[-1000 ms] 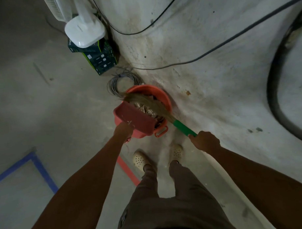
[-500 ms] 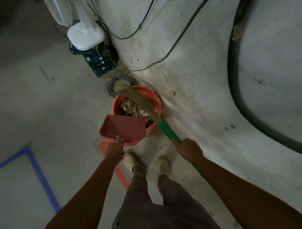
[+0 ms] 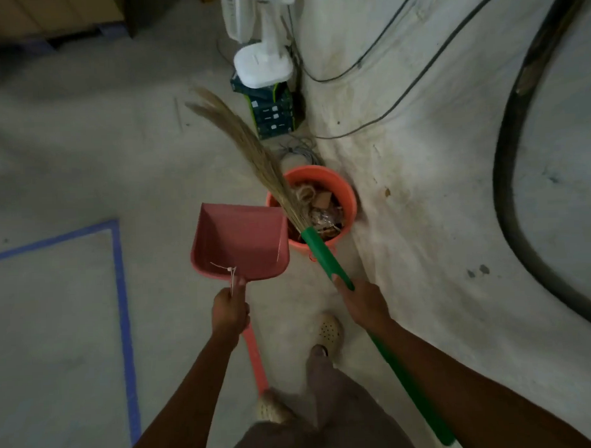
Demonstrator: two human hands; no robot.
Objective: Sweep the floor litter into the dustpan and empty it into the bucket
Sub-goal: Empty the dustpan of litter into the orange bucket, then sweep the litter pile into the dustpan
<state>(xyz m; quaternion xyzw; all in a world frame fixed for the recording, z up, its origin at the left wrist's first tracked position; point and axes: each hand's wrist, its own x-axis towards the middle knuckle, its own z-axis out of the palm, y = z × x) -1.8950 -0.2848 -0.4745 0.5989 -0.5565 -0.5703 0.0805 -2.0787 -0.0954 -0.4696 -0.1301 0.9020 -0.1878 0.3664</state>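
My left hand (image 3: 229, 311) grips the handle of a pink dustpan (image 3: 239, 241), held level to the left of the bucket; only a few thin strands lie in the pan. In my right hand (image 3: 362, 300) is the green handle of a straw broom (image 3: 251, 148), whose bristles slant up and left past the bucket. The orange bucket (image 3: 345, 192) stands on the floor by the wall, filled with rope, scraps and other litter.
A white fan base (image 3: 263, 65) sits on a dark green box (image 3: 273, 112) beyond the bucket, with coiled wire (image 3: 298, 153) between them. Cables and a thick black hose (image 3: 506, 169) run along the wall at right. Blue tape (image 3: 122, 297) marks the floor at left.
The dustpan has come off the bucket's rim and now sits level to its left. The broom's bristles have lifted out of the bucket and point up and left. My view has stepped back.
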